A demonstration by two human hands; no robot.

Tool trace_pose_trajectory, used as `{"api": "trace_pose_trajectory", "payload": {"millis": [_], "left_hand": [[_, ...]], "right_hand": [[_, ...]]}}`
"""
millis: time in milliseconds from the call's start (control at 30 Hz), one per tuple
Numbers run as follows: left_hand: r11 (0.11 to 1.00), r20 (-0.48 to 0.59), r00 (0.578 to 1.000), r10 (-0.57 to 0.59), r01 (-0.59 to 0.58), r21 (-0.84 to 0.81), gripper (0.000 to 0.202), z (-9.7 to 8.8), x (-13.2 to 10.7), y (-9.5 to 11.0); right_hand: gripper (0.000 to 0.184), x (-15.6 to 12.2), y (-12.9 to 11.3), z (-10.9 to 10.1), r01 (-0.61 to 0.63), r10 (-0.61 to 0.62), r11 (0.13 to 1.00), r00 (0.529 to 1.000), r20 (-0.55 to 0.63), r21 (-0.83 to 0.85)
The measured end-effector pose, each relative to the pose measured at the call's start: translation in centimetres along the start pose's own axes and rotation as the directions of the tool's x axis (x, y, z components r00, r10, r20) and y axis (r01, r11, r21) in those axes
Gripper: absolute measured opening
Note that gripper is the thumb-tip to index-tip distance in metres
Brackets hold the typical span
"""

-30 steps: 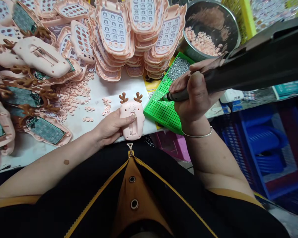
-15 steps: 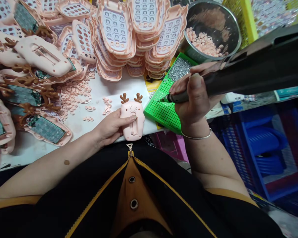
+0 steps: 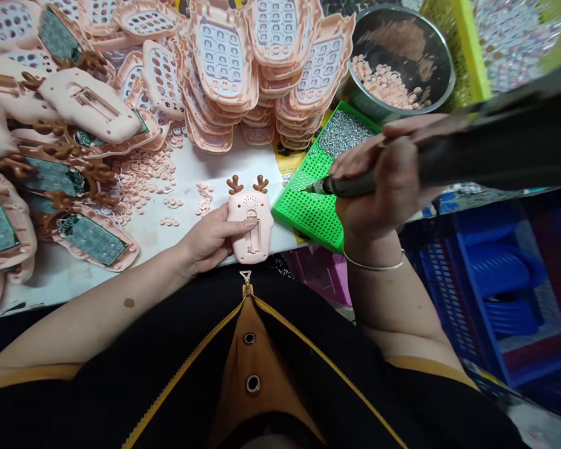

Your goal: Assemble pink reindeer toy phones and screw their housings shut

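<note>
Near the table's front edge, my left hand [image 3: 211,240] is closed around a pale pink toy phone [image 3: 260,244] with brown antlers, its back face up and the battery slot uncovered. The thumb lies across the slot. My right hand [image 3: 378,178] grips a black electric screwdriver [image 3: 477,149], which is blurred and runs out toward the right edge. The screwdriver's tip points left over a green perforated tray [image 3: 303,209]. Whether the tip touches the tray, or carries a screw, I cannot tell. Small silver screws [image 3: 343,134] are heaped at the tray's far end.
Stacked pink shell halves with button pads [image 3: 222,62] stand behind the toy. Shells with green circuit boards [image 3: 96,240] crowd the left, beside loose pink button pieces [image 3: 143,174]. A metal bowl [image 3: 444,93] stands behind the tray; a blue crate [image 3: 490,362] is below right.
My right hand and the screwdriver have shifted slightly right, with the tip still over the green tray. My left hand keeps its hold on the toy phone. The whole view has shifted slightly.
</note>
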State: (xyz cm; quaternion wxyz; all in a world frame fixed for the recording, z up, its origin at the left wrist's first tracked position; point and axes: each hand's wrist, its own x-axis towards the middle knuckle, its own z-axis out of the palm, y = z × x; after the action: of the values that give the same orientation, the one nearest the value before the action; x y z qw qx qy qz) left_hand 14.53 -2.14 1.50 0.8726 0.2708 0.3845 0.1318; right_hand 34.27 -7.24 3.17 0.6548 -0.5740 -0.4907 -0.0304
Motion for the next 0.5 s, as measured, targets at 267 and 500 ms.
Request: {"api": "trace_pose_trajectory", "payload": {"millis": [267,500], "left_hand": [[0.999,0.022,1.0,0.017,-0.018,0.038,0.054,0.1,-0.2,-0.7],[0.998,0.072,0.996,0.047,-0.05,0.034,0.051,-0.3,-0.2,-0.8]], "right_hand": [[0.064,-2.0,-5.1,0.0,-0.006,0.041,0.993,0.956,0.289,-0.121],[0.015,-1.2,-4.4,1.7,-0.029,-0.086,0.892,0.969,0.232,0.45]]}}
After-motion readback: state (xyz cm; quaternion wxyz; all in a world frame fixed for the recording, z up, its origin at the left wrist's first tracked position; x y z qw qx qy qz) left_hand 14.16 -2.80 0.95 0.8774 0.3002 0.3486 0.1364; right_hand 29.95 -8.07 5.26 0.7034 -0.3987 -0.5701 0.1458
